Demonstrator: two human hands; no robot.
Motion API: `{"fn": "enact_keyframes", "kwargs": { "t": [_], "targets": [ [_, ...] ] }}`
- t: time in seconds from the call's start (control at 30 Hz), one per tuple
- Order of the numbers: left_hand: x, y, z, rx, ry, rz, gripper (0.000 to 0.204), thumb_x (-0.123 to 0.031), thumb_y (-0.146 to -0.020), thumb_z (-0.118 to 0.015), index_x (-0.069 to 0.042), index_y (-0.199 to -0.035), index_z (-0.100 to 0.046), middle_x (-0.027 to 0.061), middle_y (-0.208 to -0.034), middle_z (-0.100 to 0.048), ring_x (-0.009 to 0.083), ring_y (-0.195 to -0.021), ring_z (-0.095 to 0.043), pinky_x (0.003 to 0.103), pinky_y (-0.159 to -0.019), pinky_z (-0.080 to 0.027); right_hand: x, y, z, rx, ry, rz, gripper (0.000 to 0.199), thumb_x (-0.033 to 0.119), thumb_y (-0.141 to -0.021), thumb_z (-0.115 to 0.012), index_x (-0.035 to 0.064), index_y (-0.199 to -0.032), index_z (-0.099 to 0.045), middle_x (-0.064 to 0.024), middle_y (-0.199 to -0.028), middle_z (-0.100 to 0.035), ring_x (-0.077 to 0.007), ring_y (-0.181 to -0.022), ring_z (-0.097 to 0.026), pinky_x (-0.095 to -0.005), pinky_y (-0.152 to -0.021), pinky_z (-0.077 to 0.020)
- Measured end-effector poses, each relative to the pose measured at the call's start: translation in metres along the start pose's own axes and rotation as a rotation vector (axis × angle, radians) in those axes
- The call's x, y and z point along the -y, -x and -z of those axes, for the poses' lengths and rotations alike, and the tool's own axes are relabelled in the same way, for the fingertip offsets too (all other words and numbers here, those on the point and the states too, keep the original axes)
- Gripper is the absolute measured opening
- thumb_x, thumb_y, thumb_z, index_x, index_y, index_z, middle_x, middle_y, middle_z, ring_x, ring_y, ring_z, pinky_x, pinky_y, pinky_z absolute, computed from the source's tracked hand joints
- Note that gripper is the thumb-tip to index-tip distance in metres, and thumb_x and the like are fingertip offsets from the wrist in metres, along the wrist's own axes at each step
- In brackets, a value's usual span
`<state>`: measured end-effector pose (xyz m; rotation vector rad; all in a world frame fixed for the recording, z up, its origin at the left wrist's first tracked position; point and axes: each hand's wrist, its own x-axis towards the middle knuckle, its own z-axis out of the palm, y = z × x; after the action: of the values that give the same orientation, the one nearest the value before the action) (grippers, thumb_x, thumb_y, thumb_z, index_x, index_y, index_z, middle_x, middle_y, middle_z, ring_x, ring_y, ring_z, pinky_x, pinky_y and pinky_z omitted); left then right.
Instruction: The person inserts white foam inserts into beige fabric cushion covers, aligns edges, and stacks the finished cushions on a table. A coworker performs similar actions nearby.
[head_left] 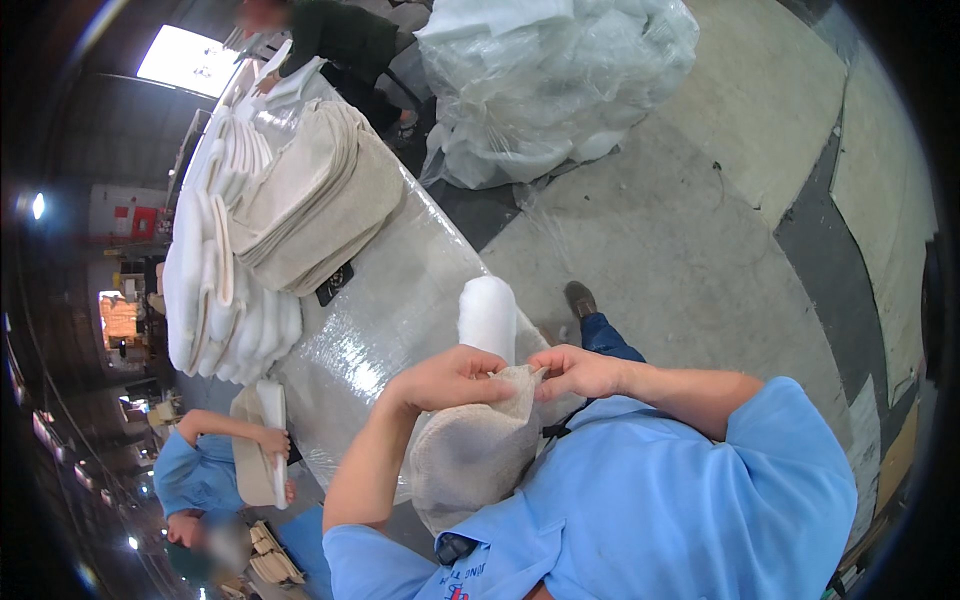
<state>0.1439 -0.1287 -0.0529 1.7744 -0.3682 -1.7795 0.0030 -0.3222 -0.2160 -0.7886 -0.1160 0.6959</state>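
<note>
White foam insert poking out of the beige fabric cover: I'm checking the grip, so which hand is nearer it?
Left. The left hand touches the white foam insert; the right hand pinches the beige fabric cover beside it.

Bulging clear plastic bag [556, 80] on floor; red wall sign [143, 222] far left

Lt blue short-slv shirt [650, 500], jeans [605, 338], brown shoe [579, 298].

Beige fabric cover [470, 450], white foam insert [487, 318] apparently protruding from its open top
</note>
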Motion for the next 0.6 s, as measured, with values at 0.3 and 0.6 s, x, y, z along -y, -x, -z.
{"fn": "enact_keyframes", "kwargs": {
  "t": [0.3,0.6],
  "targets": [
    [-0.001,-0.020,-0.002,-0.078,0.059,0.061,0.033,-0.032,-0.105,-0.068,0.000,-0.101,-0.078,-0.0026,-0.083,-0.069,0.0077,-0.078,-0.061,0.027,-0.071,-0.049,0.004,0.008,-0.018,-0.262,0.207,0.144,0.008,0.006,-0.096,-0.075,0.0061,-0.094,-0.068,0.0062,-0.088,-0.065,-0.0043,-0.083,-0.057,-0.0242,-0.076,-0.0468],
    [0.015,-0.004,-0.013,-0.325,0.133,-0.183,0.024,-0.024,-0.104,-0.068,-0.001,-0.101,-0.076,-0.0031,-0.083,-0.067,0.0064,-0.076,-0.059,0.027,-0.068,-0.047,0.002,0.007,-0.020,-0.251,-0.060,0.059,0.013,0.018,-0.100,-0.076,0.0083,-0.108,-0.072,0.0049,-0.098,-0.069,-0.0065,-0.091,-0.061,-0.0261,-0.084,-0.0498]
  ]
}}
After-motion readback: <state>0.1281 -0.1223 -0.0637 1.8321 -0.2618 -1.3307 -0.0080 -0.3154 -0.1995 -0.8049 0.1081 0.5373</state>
